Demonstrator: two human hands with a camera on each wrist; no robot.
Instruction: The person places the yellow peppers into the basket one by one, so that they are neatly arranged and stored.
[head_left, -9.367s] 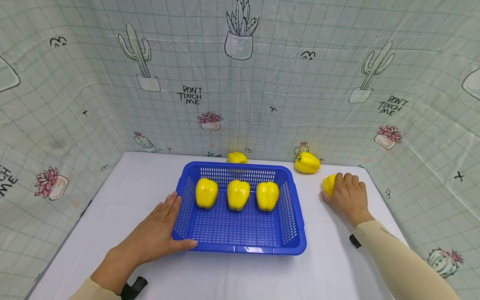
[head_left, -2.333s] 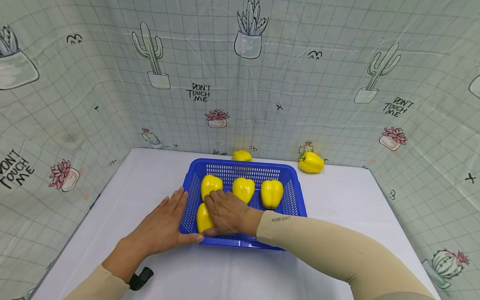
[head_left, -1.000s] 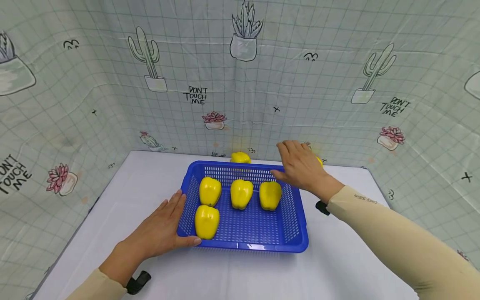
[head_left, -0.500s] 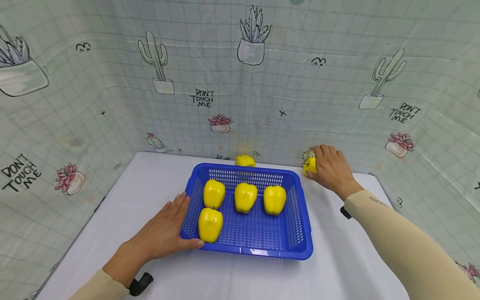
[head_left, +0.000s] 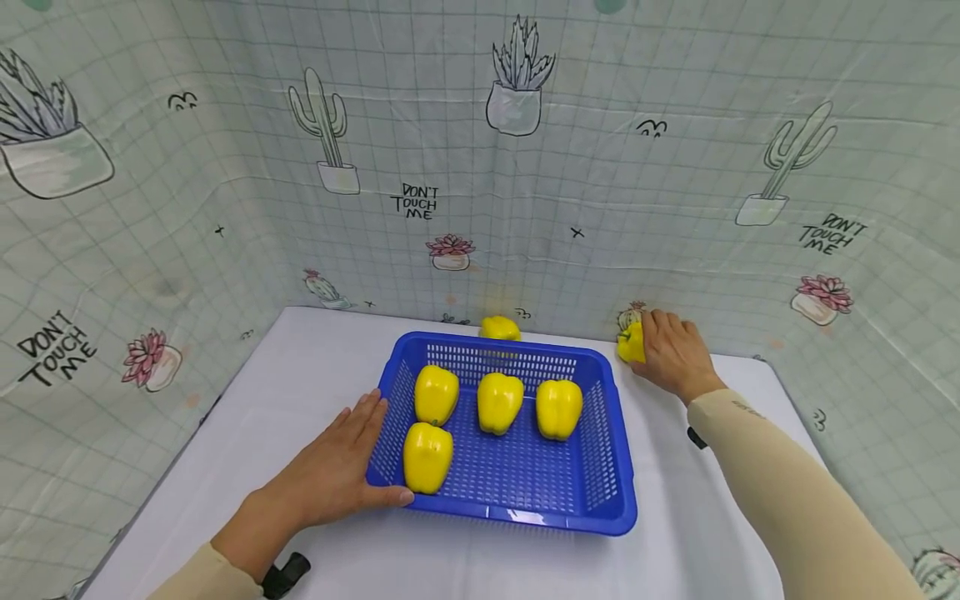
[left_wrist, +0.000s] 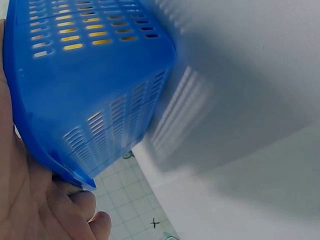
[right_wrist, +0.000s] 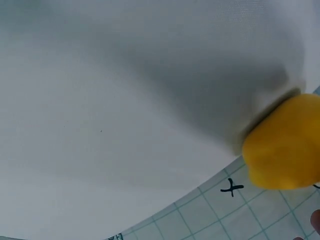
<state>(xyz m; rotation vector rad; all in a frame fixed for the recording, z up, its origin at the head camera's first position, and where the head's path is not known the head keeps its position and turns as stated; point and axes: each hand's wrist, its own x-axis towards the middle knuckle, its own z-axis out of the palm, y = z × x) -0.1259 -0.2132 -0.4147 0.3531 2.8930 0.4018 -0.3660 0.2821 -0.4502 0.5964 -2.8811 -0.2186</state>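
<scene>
A blue perforated basket (head_left: pixel 517 518) stands on the table and holds several yellow bell peppers, three in a back row and one bell pepper (head_left: pixel 428 458) at the front left. My left hand (head_left: pixel 330 467) rests along its left rim, fingers straight and thumb on the front corner; the left wrist view has the palm against the basket wall (left_wrist: pixel 75 90). At the back right, my right hand (head_left: pixel 678 354) grips a yellow bell pepper (head_left: pixel 632 342) lying by the backdrop, covering its right side. That bell pepper (right_wrist: pixel 285 145) appears at the edge of the right wrist view.
Behind the basket, another yellow bell pepper (head_left: pixel 500 328) lies against the patterned backdrop (head_left: pixel 517 200). White cloth covers the table (head_left: pixel 300 367), and the backdrop rises at its back and sides.
One bell pepper from the right was set down at the basket's front left. My right hand then moved back and right to another bell pepper. My left hand has stayed on the rim.
</scene>
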